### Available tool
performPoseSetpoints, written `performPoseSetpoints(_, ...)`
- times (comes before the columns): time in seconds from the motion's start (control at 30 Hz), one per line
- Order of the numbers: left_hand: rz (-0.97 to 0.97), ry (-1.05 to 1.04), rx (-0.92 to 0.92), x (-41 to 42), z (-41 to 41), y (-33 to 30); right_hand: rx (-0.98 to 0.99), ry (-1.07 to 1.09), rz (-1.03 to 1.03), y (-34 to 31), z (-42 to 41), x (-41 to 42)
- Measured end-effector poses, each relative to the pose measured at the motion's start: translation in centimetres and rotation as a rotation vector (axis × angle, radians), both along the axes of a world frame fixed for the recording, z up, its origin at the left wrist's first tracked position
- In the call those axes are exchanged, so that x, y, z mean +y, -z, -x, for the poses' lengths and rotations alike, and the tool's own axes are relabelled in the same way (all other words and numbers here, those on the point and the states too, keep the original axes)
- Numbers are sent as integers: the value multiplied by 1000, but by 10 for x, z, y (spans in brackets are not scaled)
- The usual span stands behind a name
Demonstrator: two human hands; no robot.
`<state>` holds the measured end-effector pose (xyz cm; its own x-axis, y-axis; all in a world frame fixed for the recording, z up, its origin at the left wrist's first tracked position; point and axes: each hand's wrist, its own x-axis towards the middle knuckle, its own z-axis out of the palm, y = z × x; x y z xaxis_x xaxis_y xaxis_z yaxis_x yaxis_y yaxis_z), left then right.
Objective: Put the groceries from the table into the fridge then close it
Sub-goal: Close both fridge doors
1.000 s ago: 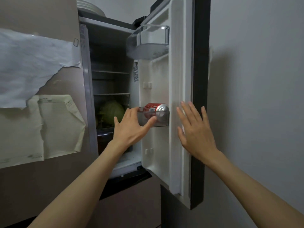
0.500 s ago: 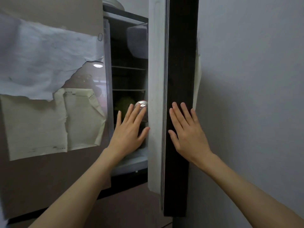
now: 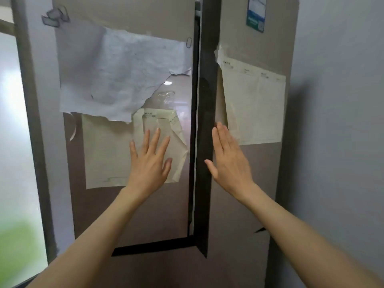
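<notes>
The right hand (image 3: 229, 161) is open and flat, fingers together, palm pressed to the front of the fridge's right door (image 3: 245, 204) just beside its dark inner edge; it holds nothing. The left hand (image 3: 150, 163) is also open and empty, fingers spread wide, raised in front of the left door (image 3: 128, 215) over a cream sheet of paper (image 3: 108, 154); whether it touches the door or hovers just off it cannot be told. Between the two hands runs the dark edge of the right door (image 3: 204, 142), which stands slightly proud of the left door, a thin gap showing alongside it; so the right door looks nearly shut but not quite seated. A torn white paper (image 3: 112, 75) hangs above the left hand; another cream sheet (image 3: 255, 104) sits above the right hand; a blue label (image 3: 256, 14) is near that door's top. No groceries are visible; any in the fridge are hidden behind the doors. The step in hand appears to be the closing; the next move likely calls for a firm push from the right palm until the edge sits flush.
</notes>
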<state>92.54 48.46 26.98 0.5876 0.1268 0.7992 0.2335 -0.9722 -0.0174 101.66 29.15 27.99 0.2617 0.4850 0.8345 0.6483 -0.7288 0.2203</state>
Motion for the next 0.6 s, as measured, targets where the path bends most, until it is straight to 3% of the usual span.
performPoseSetpoints(0.2,-81,-82,-79,49,-2,1,73,-39,-98,10,-35,45)
performPoseSetpoints(0.37,-155,-137,-120,71,-22,5,-21,-97,-205,23,-61,62)
performPoseSetpoints(0.6,-299,-187,-321,87,-42,20,-107,-139,-262,26,-84,83)
